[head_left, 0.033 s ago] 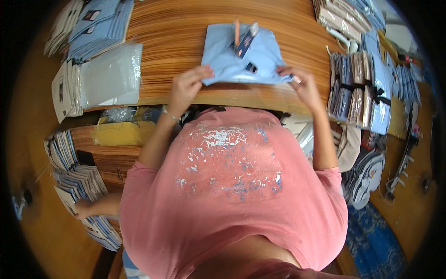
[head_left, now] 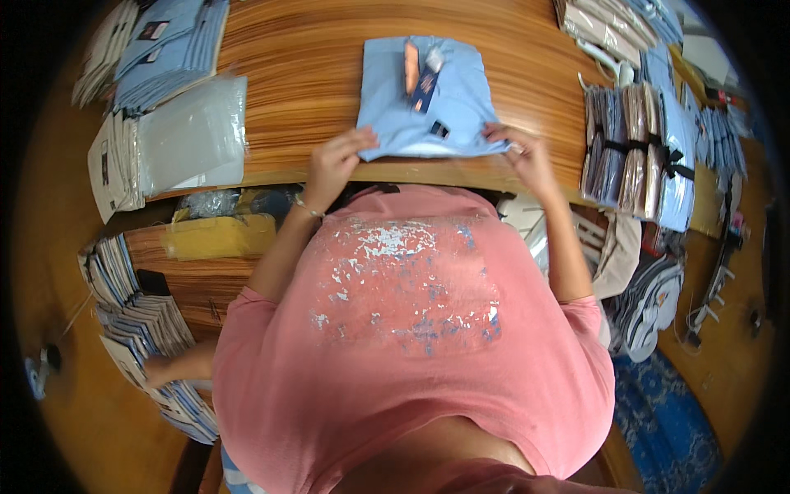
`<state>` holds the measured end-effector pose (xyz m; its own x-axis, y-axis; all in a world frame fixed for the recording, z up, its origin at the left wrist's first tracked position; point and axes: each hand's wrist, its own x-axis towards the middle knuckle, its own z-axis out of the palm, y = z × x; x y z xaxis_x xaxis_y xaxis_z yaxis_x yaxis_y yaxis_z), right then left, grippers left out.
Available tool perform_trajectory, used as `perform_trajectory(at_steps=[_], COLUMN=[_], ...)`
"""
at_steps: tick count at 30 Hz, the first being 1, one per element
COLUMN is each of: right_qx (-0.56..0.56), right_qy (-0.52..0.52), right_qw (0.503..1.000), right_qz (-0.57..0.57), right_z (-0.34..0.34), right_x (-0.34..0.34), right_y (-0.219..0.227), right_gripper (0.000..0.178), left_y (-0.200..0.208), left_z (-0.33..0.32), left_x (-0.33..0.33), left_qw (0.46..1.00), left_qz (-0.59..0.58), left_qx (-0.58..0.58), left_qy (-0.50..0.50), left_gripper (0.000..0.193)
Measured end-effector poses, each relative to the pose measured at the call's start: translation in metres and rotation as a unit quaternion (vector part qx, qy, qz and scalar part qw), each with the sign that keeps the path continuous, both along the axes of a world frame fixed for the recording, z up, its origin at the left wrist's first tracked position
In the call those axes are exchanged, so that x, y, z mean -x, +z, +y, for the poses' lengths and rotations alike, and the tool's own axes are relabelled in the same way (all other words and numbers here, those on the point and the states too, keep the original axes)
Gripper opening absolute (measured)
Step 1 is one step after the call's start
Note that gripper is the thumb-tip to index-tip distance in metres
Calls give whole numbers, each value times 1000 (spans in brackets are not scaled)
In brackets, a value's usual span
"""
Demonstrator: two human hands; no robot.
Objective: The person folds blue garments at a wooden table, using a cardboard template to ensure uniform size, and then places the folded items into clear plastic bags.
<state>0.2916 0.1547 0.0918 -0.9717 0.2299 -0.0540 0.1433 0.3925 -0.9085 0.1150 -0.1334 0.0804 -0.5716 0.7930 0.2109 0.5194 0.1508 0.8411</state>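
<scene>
In the head view, pinching the near left corner of a folded light-blue shirt (head_left: 465,90) between thumb and fingers of the left hand (head_left: 333,156), and gripping the near right corner likewise with the right hand (head_left: 531,158). Holding it on a wood-grain table (head_left: 300,58), close to the near edge, with an orange strip (head_left: 411,69), a dark-blue tag (head_left: 425,92) and a small black label (head_left: 440,130) on top. Flanked at left by clear plastic bags (head_left: 191,132) and at right by wrapped garments (head_left: 634,169) tied with black ribbon (head_left: 678,168).
</scene>
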Motion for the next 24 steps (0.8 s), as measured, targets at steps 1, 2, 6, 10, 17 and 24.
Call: perform_trajectory(at_steps=[1,2,6,10,17,24], right_qx=[-45,-111,-129,244,165,363], right_qy=[1,26,-72,-221,-109,-97], right_qw=[999,993,988,940,960,881], right_qz=[0,6,52,-92,-200,-286], right_z=[-15,-29,-30,-22,-12,-25], right_x=[-11,-17,-34,-24,-5,-20], right_y=[-16,-23,-25,-73,-70,-67], right_gripper=[36,34,22,15,8,13], left_y=[-24,-40,-41,-67,-69,-57], left_z=[-11,-15,-30,-9,1,-6], left_x=[-12,-15,-10,9,16,9], left_qw=[1000,997,999,941,928,836], left_qz=[-10,46,-6,-314,-325,-497], left_qx=[15,11,53,57,177,231], left_qy=[-12,-60,5,111,42,19], left_gripper=[35,35,23,17,18,17])
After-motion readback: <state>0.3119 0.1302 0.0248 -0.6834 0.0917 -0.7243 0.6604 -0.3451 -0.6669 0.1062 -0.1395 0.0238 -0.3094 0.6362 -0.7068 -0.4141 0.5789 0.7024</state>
